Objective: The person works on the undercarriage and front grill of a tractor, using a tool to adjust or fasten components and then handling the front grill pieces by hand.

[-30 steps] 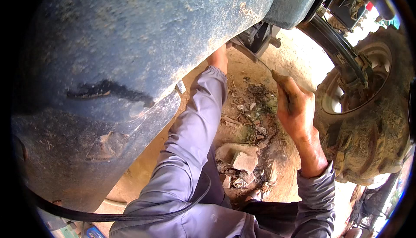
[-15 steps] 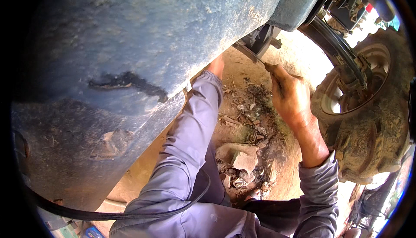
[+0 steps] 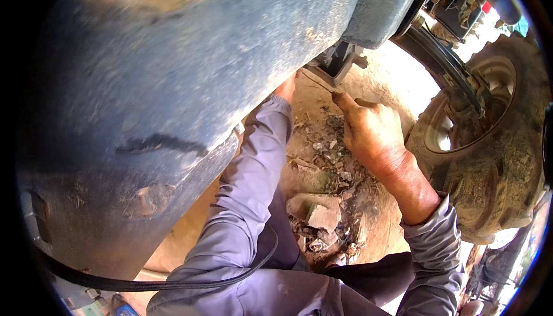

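Thin rod (image 3: 315, 82) slants from the blue panel's (image 3: 230, 80) edge to my right hand (image 3: 371, 129), which I've brought leftward, closer to my left hand (image 3: 286, 88). My right is curled closed, pinching the rod's end; my left is mostly hidden, so I can't tell its grip.

Panel (image 3: 230, 68) left, wheel (image 3: 489, 183) right, rubble (image 3: 325, 215) on ground (image 3: 374, 229) between; rod (image 3: 316, 81) left of right grip (image 3: 374, 134).

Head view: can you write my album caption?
Right hand holding a thin rod, left hand partly hidden behind a blue panel, muddy tire nearby.
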Demonstrator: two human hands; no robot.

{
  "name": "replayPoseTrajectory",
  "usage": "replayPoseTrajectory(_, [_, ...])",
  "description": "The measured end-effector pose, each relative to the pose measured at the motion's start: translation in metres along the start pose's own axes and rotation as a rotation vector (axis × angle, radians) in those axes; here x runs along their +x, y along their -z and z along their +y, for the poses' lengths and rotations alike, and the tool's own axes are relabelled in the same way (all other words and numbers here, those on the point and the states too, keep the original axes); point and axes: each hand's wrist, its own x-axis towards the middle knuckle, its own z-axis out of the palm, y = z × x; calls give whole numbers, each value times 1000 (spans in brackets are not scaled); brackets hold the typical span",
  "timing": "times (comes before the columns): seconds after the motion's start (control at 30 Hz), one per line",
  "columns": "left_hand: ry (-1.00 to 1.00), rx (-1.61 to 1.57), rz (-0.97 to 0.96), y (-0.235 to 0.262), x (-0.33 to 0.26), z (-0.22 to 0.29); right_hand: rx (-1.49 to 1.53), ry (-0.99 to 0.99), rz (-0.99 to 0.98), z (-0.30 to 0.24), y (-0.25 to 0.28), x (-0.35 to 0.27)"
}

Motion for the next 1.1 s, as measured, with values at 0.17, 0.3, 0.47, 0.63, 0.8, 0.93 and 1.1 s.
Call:
replayPoseTrajectory(0.17, [-60,31,6,-19,-5,7,131,-38,31,15,-1,8])
replayPoseTrajectory(0.3, [-133,-10,-27,-8,4,7,120,-21,49,12,4,18])
replayPoseTrajectory(0.47, [-182,-64,41,-22,13,-7,142,-80,90,24,3,30])
replayPoseTrajectory(0.63, [-498,210,185,-9,48,-51,92,-118,28,15,12,36])
replayPoseTrajectory(0.8, [-676,444,217,-11,39,-45,86,-114,66,11,19,34])
replayPoseTrajectory(0.93, [-545,418,161,-19,15,-21,79,-131,-25,13,18,31])
replayPoseTrajectory(1.1, [-166,208,-11,-5,-2,-10,80,-142,-107,9,11,27])
